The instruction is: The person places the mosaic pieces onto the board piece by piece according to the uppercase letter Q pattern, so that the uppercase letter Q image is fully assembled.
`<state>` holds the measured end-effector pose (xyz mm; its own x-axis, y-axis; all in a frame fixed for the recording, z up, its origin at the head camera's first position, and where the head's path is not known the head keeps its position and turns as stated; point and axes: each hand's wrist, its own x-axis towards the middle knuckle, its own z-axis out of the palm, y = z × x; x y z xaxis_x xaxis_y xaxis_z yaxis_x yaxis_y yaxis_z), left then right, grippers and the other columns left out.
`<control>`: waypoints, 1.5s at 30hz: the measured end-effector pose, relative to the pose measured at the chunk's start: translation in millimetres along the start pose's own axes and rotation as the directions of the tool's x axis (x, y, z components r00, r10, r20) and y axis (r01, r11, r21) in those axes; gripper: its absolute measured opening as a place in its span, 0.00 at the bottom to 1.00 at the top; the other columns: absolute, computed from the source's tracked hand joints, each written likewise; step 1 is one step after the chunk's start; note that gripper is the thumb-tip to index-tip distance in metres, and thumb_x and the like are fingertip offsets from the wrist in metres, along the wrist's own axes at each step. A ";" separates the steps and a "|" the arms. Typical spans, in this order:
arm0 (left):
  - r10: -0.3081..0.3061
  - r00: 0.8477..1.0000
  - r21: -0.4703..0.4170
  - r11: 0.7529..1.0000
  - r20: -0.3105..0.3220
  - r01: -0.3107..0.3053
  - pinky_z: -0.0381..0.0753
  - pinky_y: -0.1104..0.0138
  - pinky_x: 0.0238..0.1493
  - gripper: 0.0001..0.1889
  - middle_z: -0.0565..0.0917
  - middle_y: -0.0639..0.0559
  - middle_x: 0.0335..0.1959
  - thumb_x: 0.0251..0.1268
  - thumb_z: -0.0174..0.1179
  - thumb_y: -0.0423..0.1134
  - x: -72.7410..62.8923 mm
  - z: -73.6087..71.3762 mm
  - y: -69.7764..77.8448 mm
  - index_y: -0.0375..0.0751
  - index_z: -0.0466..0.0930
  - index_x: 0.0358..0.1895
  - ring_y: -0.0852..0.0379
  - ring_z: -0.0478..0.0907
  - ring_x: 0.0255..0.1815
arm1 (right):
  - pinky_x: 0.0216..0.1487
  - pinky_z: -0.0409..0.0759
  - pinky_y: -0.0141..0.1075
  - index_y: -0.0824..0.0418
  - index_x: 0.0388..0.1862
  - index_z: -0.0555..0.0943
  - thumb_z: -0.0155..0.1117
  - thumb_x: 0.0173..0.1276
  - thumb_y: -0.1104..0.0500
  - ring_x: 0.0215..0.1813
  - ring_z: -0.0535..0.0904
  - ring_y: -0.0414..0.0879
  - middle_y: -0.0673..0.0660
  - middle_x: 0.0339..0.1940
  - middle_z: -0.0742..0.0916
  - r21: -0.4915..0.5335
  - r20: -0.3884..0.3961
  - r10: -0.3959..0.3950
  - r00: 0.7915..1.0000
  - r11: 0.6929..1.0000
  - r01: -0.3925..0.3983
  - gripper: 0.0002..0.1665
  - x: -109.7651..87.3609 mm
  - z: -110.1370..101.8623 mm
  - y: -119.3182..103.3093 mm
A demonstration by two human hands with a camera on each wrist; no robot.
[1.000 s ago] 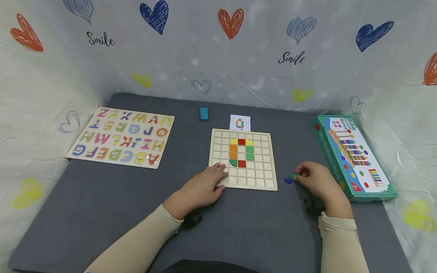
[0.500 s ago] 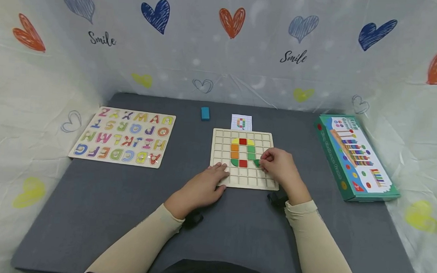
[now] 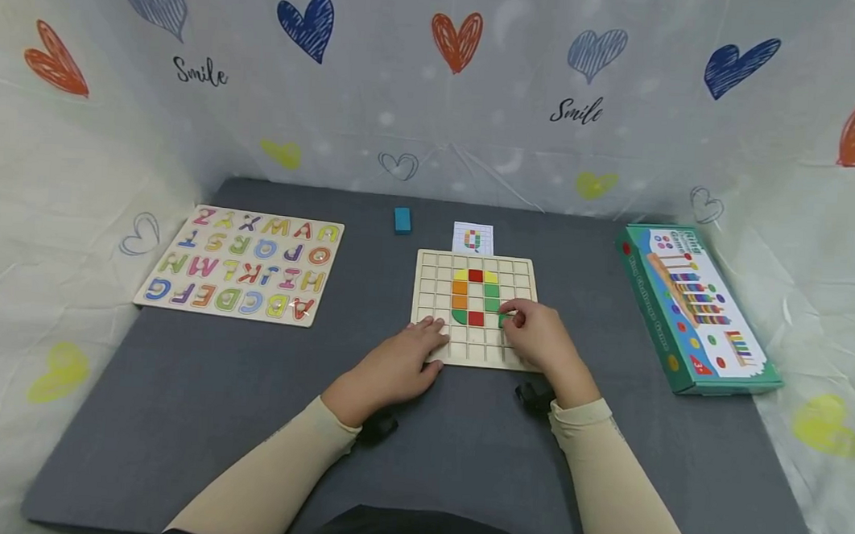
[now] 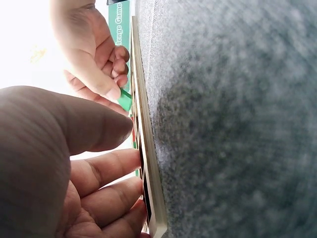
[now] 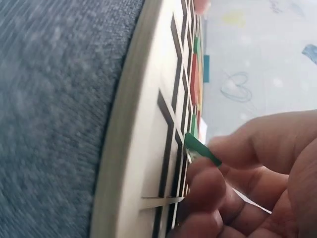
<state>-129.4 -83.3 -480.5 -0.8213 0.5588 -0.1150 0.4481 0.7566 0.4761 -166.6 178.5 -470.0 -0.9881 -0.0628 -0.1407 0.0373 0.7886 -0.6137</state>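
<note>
My right hand (image 3: 543, 336) pinches a small green tile (image 5: 202, 148) between thumb and finger, close over the right part of a wooden grid board (image 3: 477, 353). The right wrist view shows this tile tilted, its lower corner right at a grid cell. Tiles set in the board form a ring: a red tile (image 3: 475, 319) at the bottom and another at the top, orange tiles (image 3: 459, 295) on the left, green tiles (image 3: 491, 298) on the right, yellow and green at the corners. My left hand (image 3: 393, 366) rests with extended fingers on the board's near left corner.
A card (image 3: 473, 239) with a coloured ring-like pattern lies behind the board. Back left of it is a blue block (image 3: 402, 220). An alphabet board (image 3: 203, 310) lies at the left, a green game box (image 3: 715, 314) at the right. A patterned sheet surrounds the table.
My right hand has moved left from the bare table beside the box to the grid board, carrying the green tile, then lowered it slightly. The left hand has stayed in place.
</note>
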 end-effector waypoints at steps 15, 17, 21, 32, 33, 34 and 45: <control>0.007 1.000 -0.004 1.000 0.000 -0.007 0.60 0.50 0.90 0.26 0.68 0.42 0.86 0.84 0.60 0.43 0.1 -0.8 -0.3 0.39 0.76 0.78 0.46 0.58 0.90 | 0.35 0.77 0.38 0.61 0.55 0.86 0.67 0.78 0.55 0.36 0.81 0.51 0.58 0.37 0.88 0.018 -0.048 0.023 0.999 1.000 -0.022 0.14 -0.7 6.9 -7.3; 0.003 1.000 -0.004 1.000 0.003 -0.003 0.60 0.51 0.90 0.26 0.68 0.43 0.86 0.84 0.60 0.43 0.3 -1.0 -0.1 0.39 0.76 0.78 0.47 0.58 0.90 | 0.33 0.76 0.38 0.61 0.57 0.85 0.67 0.78 0.55 0.33 0.80 0.50 0.57 0.35 0.87 0.017 -0.031 0.013 0.999 1.000 -0.013 0.14 -0.7 6.9 -6.8; 0.000 1.000 -0.005 1.000 0.005 0.000 0.60 0.51 0.90 0.26 0.67 0.43 0.86 0.84 0.60 0.43 0.6 -1.2 -0.1 0.40 0.76 0.78 0.47 0.58 0.90 | 0.29 0.73 0.38 0.61 0.58 0.85 0.67 0.78 0.57 0.26 0.75 0.47 0.54 0.29 0.83 0.006 0.022 -0.036 0.999 0.999 0.036 0.15 -0.1 6.3 -5.0; -0.002 1.000 0.007 1.000 0.007 0.001 0.60 0.52 0.90 0.27 0.67 0.44 0.86 0.84 0.60 0.44 1.3 0.9 -1.7 0.41 0.75 0.79 0.48 0.58 0.90 | 0.44 0.75 0.41 0.57 0.60 0.91 0.58 0.78 0.68 0.39 0.76 0.49 0.56 0.42 0.87 -0.143 0.131 -0.252 0.959 0.952 0.269 0.20 6.9 -2.6 2.6; -0.001 1.000 0.006 1.000 0.007 0.001 0.60 0.51 0.90 0.27 0.67 0.44 0.86 0.84 0.60 0.44 1.5 1.0 -1.7 0.40 0.75 0.79 0.48 0.58 0.90 | 0.45 0.76 0.42 0.57 0.59 0.91 0.58 0.78 0.69 0.41 0.76 0.49 0.56 0.43 0.87 -0.155 0.140 -0.267 0.954 0.945 0.287 0.20 7.7 -3.4 3.1; -0.002 1.000 0.005 1.000 0.008 0.001 0.60 0.51 0.90 0.27 0.67 0.44 0.86 0.84 0.60 0.44 1.6 1.2 -1.8 0.40 0.75 0.79 0.48 0.58 0.90 | 0.45 0.77 0.42 0.57 0.59 0.91 0.59 0.78 0.69 0.41 0.77 0.49 0.56 0.42 0.87 -0.162 0.148 -0.275 0.950 0.941 0.298 0.20 8.7 -4.0 3.5; -0.001 1.000 0.008 1.000 0.007 0.001 0.60 0.51 0.90 0.26 0.67 0.44 0.86 0.84 0.60 0.43 1.7 1.8 -1.8 0.40 0.75 0.79 0.47 0.58 0.90 | 0.36 0.74 0.40 0.63 0.58 0.89 0.70 0.76 0.63 0.32 0.74 0.47 0.54 0.32 0.83 -0.118 0.152 -0.257 0.954 0.954 0.276 0.14 10.7 -7.5 2.6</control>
<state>-131.0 -83.1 -483.2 -0.8195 0.5600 -0.1218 0.4499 0.7603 0.4685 -178.2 184.5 -467.2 -0.9299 -0.3554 -0.0943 -0.2546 0.8074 -0.5323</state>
